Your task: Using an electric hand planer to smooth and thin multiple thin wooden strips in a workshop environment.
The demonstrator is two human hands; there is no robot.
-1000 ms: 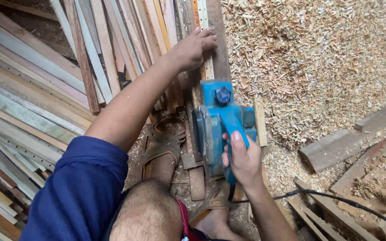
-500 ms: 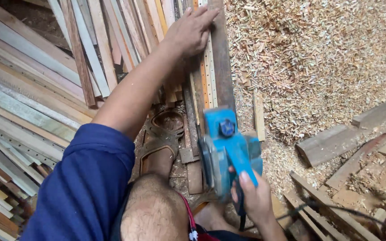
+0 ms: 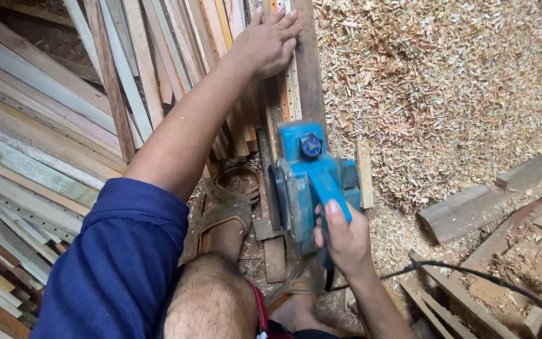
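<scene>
**Planer on the plank**

The right hand [image 3: 341, 242] grips the handle of the blue planer [image 3: 312, 182], fingers wrapped tight. The planer sits on a dark plank [image 3: 308, 69] that runs away from the person. The left hand [image 3: 270, 41] presses flat on the plank's far end, fingers spread, holding nothing. Shavings [image 3: 446, 81] cover the floor to the right, and slats [image 3: 51, 125] lie stacked on the left.

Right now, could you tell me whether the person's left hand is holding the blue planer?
No, the left hand rests flat on a wooden board; the right hand grips the blue planer.

Floor [image 3: 537, 270] — wood shavings [image 3: 446, 81] (heaped), planks [image 3: 39, 157].
</scene>
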